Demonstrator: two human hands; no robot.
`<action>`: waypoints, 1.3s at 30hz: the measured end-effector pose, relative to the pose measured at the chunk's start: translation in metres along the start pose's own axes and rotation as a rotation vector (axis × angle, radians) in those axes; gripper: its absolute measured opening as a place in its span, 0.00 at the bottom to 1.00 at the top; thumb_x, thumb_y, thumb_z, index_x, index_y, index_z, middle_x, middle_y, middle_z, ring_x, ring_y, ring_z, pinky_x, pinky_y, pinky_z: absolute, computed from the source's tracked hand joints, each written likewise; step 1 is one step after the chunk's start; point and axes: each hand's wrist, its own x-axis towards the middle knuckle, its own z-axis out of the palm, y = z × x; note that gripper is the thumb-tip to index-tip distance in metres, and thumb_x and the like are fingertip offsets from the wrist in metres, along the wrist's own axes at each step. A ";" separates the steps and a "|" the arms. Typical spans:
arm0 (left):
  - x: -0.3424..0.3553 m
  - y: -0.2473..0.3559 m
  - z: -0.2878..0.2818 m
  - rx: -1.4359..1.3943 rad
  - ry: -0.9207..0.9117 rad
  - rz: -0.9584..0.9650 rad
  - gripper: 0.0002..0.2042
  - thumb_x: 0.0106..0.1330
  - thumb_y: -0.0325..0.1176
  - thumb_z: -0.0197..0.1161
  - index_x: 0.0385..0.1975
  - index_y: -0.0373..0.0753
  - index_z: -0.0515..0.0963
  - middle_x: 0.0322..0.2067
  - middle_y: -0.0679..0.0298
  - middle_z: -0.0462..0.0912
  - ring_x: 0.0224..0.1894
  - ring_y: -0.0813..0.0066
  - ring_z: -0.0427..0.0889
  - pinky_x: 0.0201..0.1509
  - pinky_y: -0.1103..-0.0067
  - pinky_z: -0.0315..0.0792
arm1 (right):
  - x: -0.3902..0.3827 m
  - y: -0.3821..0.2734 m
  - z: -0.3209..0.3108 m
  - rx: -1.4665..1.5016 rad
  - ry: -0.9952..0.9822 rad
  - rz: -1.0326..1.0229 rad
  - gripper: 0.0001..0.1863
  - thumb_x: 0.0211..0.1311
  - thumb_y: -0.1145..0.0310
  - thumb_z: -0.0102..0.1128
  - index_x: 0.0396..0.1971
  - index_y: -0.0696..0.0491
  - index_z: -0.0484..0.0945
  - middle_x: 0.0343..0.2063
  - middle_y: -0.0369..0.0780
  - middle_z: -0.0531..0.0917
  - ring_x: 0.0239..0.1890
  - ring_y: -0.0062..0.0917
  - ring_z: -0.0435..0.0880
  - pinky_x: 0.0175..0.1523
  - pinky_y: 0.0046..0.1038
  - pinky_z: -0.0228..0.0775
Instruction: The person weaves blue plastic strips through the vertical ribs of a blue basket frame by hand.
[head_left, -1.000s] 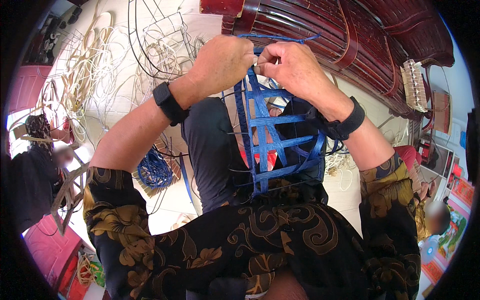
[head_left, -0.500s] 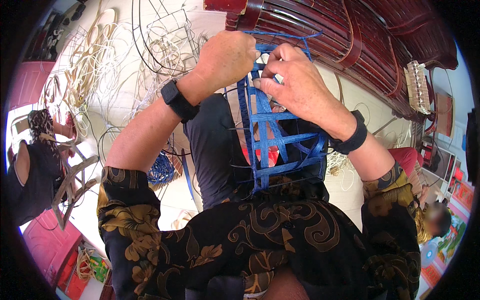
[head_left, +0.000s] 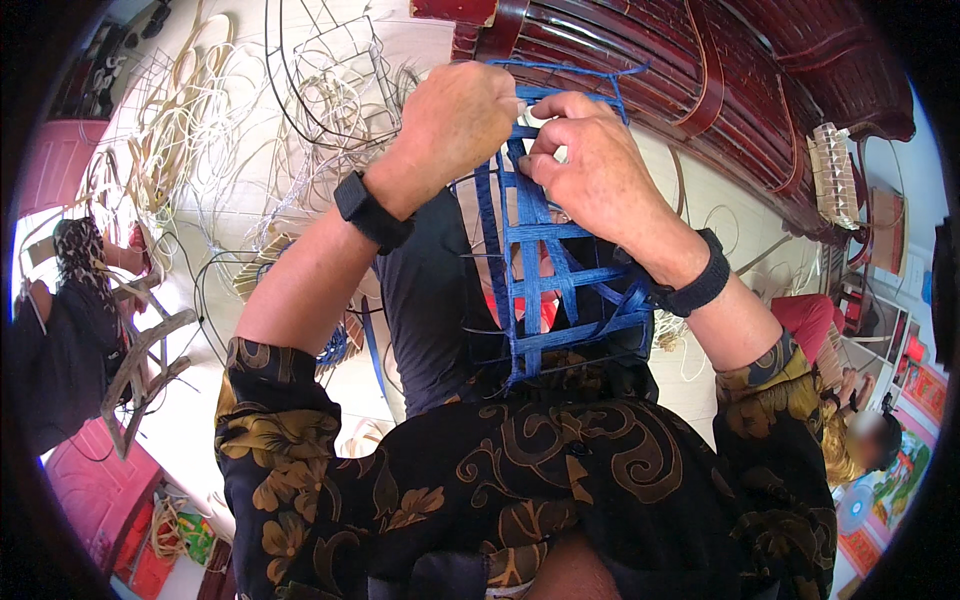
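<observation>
The blue frame (head_left: pixel 542 232) reaches out ahead of my shirt (head_left: pixel 500 450), just right of my left leg (head_left: pixel 425 310). At its far end my left hand (head_left: pixel 462 125) curls tight, fingertips hidden; I cannot tell what it holds. Beside it my right hand (head_left: pixel 598 170) bends narrow, its hold equally unclear. Beyond are pale strips (head_left: pixel 200 125) and a bench (head_left: pixel 620 85).

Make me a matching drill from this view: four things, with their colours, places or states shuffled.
1. woven lattice
2. loose strips
3. wooden bench
4. right hand

A. dark red, slatted
B. fingers bent, over the upper part of the blue weave
C. blue, criss-crossed
D. pale, tangled on the floor

Pairs: 1-C, 2-D, 3-A, 4-B
</observation>
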 end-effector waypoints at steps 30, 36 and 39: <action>0.002 -0.015 -0.038 -0.450 -0.404 -0.017 0.14 0.65 0.25 0.53 0.48 0.38 0.81 0.25 0.57 0.83 0.27 0.73 0.84 0.31 0.77 0.77 | 0.008 -0.007 0.017 0.022 0.100 0.071 0.06 0.52 0.74 0.62 0.24 0.61 0.83 0.41 0.45 0.81 0.47 0.41 0.75 0.53 0.41 0.69; 0.027 -0.031 -0.041 -0.033 -0.302 0.571 0.09 0.65 0.27 0.58 0.42 0.40 0.81 0.28 0.55 0.83 0.28 0.58 0.82 0.35 0.69 0.74 | 0.010 -0.004 0.012 0.017 0.043 0.083 0.08 0.54 0.69 0.64 0.24 0.60 0.85 0.42 0.46 0.82 0.48 0.43 0.76 0.54 0.41 0.68; 0.030 -0.023 -0.048 -0.026 -0.408 0.541 0.06 0.64 0.26 0.58 0.39 0.40 0.78 0.28 0.53 0.81 0.32 0.49 0.80 0.37 0.63 0.71 | 0.009 -0.003 0.011 0.013 0.030 0.067 0.09 0.54 0.69 0.64 0.24 0.60 0.85 0.42 0.47 0.82 0.48 0.44 0.75 0.54 0.42 0.68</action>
